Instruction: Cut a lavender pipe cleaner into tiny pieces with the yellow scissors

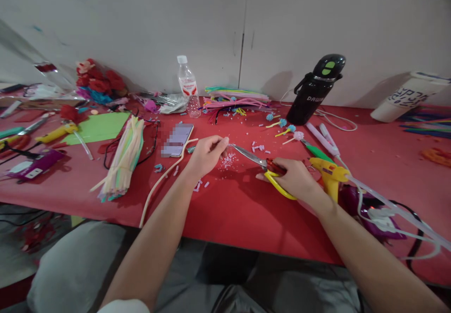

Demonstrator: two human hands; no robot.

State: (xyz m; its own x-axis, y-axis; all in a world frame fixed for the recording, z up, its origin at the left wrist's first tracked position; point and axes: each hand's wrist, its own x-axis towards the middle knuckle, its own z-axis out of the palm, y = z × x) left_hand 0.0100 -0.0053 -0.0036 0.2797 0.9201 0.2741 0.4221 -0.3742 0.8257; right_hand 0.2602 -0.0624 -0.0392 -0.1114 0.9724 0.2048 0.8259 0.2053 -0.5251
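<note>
1. Left hand [206, 155] has its fingers pinched together on the end of a cream pipe cleaner [165, 174], at the tip of the scissors' blades; right hand [294, 179] is clamped around the yellow handles of the scissors [262, 165], fingers through the loops.
2. Red worktop [232, 205] carries everything and runs across the whole view, with a pale wall behind it.
3. Black flask [313, 89] with a green button on its lid stands upright at the back right, well apart from both hands.
4. Bundle of pastel pipe cleaners [125, 160] lies left of the left forearm, near a green paper sheet [97, 127].
5. Yellow glue gun [329, 174] lies just beside the right hand, on its right.
6. Clear water bottle [188, 87] stands upright at the back, behind the phone.
7. Phone [178, 139] lies flat just beyond the left hand, its screen blurred.
8. The cream pipe cleaner runs from the left fingers back along the left forearm and over the worktop's near edge.
9. Small cut scraps [227, 160] lie scattered on the worktop under the blades, between the two hands.
</note>
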